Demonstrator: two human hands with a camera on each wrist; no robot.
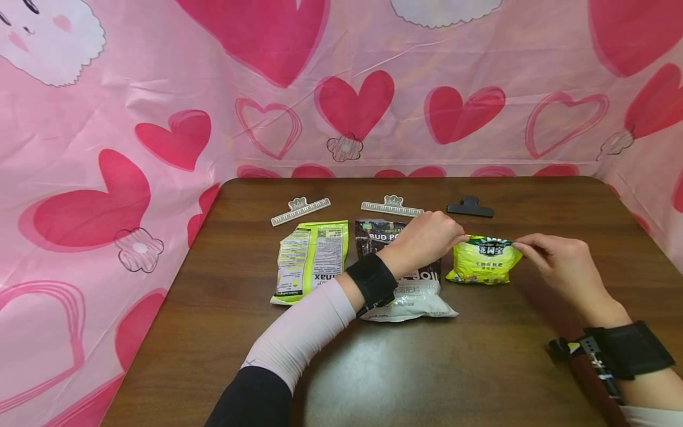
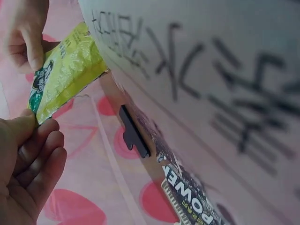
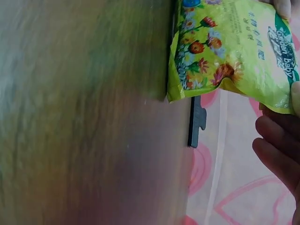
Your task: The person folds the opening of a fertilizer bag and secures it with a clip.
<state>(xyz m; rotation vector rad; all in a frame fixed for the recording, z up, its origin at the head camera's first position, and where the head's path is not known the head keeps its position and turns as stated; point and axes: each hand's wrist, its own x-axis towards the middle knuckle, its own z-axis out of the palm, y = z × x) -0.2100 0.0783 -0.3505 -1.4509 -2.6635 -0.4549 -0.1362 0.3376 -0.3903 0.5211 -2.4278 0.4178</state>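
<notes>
Head cam, L hand (image 1: 427, 237) & R hand (image 1: 571, 270) pinching yellow bag (image 1: 484, 265), mkd "花园宝"

The left arm (image 1: 299, 338) stretches toward two o'clock, the right arm (image 1: 653, 388) between ten and eleven; the left grip (image 1: 427, 237) and the right grip (image 1: 562, 264) each pinch between thumb and finger.

"What hid some lettering on the dark bag (image 1: 373, 240)?"
"The left grip (image 1: 427, 240) did."
"And the black characters (image 2: 174, 65) in the left-wrist view?"
"They seemed too blurred to read."
"The yellow packet (image 3: 239, 51)?"
"The right-wrist view's upper edge cut it."
</notes>
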